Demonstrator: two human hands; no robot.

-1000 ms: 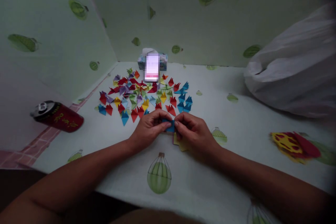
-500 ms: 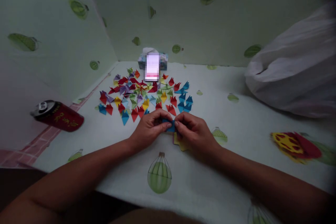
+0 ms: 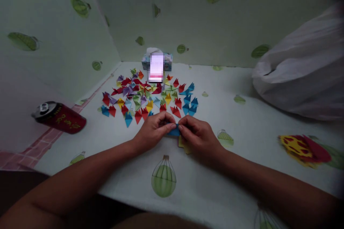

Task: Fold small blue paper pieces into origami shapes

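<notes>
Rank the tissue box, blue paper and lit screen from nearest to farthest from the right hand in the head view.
1. Blue paper: held by the right hand, at its left side.
2. Lit screen: ahead and to the left.
3. Tissue box: farther back, behind the screen.

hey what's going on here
A person's left hand and right hand pinch a small piece of blue paper between them, just above the table; the fingers hide much of its shape. Yellow paper shows beside the right hand. Beyond them lie many folded paper pieces in mixed colours, with a lit screen behind, in front of a tissue box.
</notes>
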